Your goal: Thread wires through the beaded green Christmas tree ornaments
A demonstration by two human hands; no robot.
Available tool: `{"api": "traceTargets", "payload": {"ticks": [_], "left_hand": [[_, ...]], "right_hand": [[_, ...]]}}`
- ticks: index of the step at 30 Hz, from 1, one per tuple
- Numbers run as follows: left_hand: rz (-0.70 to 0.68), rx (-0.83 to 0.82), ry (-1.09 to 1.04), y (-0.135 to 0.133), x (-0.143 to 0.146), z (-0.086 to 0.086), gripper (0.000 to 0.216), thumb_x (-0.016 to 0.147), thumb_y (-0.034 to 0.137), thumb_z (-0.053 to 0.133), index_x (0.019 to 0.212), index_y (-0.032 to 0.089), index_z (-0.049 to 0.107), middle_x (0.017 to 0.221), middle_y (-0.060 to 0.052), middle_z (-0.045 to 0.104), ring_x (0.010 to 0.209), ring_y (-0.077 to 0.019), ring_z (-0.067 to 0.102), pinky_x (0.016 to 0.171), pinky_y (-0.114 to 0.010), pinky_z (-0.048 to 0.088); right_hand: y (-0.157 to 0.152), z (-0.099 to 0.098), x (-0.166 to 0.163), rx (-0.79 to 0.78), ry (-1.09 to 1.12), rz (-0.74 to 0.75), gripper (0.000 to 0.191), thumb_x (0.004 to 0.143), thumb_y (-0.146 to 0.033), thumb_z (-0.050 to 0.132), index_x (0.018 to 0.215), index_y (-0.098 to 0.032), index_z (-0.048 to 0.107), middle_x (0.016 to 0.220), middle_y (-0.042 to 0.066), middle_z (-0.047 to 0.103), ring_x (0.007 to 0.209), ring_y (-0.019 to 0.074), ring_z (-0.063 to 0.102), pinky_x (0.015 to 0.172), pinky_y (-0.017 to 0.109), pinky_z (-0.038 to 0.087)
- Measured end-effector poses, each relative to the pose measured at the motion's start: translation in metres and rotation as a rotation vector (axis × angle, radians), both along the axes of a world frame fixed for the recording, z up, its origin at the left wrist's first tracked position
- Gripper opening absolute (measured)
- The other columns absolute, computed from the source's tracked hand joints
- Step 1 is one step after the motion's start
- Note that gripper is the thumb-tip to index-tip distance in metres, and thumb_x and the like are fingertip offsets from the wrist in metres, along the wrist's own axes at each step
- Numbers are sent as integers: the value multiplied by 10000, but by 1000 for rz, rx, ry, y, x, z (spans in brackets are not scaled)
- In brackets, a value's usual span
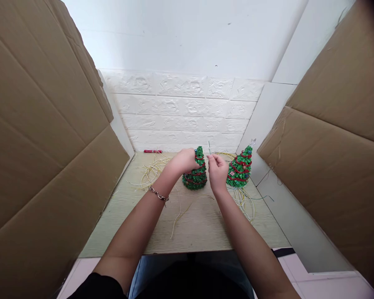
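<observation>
A small green beaded Christmas tree with red garland stands upright on the table in front of me. My left hand is closed around its left side, covering part of it; some fingertips are hidden behind the tree. Just right of the tree, my right hand is closed in a pinch on a thin green wire, whose end sticks up above the fingers. Beyond that hand stands a second decorated Christmas tree, topped by a clear star.
Loose pale and yellow cords lie tangled at the left, with more cords below the second tree. A red marker lies by the brick-patterned wall. Cardboard panels flank the wooden table.
</observation>
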State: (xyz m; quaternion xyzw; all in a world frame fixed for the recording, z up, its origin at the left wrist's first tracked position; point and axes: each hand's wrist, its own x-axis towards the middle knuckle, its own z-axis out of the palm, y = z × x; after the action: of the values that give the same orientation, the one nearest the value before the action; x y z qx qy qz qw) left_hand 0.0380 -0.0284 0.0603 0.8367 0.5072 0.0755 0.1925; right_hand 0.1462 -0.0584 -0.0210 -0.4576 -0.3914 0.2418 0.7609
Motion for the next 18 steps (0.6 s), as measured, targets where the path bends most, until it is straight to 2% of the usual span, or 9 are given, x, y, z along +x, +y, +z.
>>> {"api": "traceTargets", "payload": {"ticks": [4, 9, 12, 16, 18], "left_hand": [[22, -30, -23, -5, 6, -4, 393, 720, 259, 587, 1068, 114, 476, 718, -89, 668, 543, -188, 625, 506, -271, 432], [-52, 168, -22, 0, -5, 4, 601, 688, 312, 665, 1210, 134, 426, 877, -98, 654, 788, -232, 625, 660, -304, 447], [-170, 282, -157, 2, -13, 12, 485, 738, 264, 619, 1193, 182, 475, 970, -63, 623, 836, -187, 589, 735, -292, 445], [-358, 364, -252, 2, -15, 19, 169, 780, 198, 574, 938, 185, 634, 1016, -38, 587, 825, -142, 570, 806, -283, 436], [-399, 396, -254, 1, -13, 20, 132, 808, 187, 544, 843, 188, 671, 975, -33, 592, 844, -145, 570, 815, -283, 430]], "right_hand": [[-4, 0, -3, 30, -153, -91, 183, 767, -306, 513, 639, -178, 541, 547, -48, 447, 520, 86, 376, 487, 203, 327], [-8, -1, 1, 76, -202, -87, 238, 737, -233, 442, 514, -208, 363, 479, -61, 304, 481, 86, 281, 460, 225, 239], [-8, 0, 6, 86, -204, -46, 236, 721, -232, 433, 501, -210, 350, 460, -61, 292, 470, 86, 264, 461, 232, 222], [-7, 0, 8, 93, -206, -41, 224, 713, -232, 433, 503, -209, 357, 464, -61, 288, 470, 86, 260, 464, 237, 216], [-7, 0, 8, 98, -216, -35, 220, 717, -231, 434, 509, -210, 366, 471, -61, 293, 470, 87, 264, 466, 240, 219]]}}
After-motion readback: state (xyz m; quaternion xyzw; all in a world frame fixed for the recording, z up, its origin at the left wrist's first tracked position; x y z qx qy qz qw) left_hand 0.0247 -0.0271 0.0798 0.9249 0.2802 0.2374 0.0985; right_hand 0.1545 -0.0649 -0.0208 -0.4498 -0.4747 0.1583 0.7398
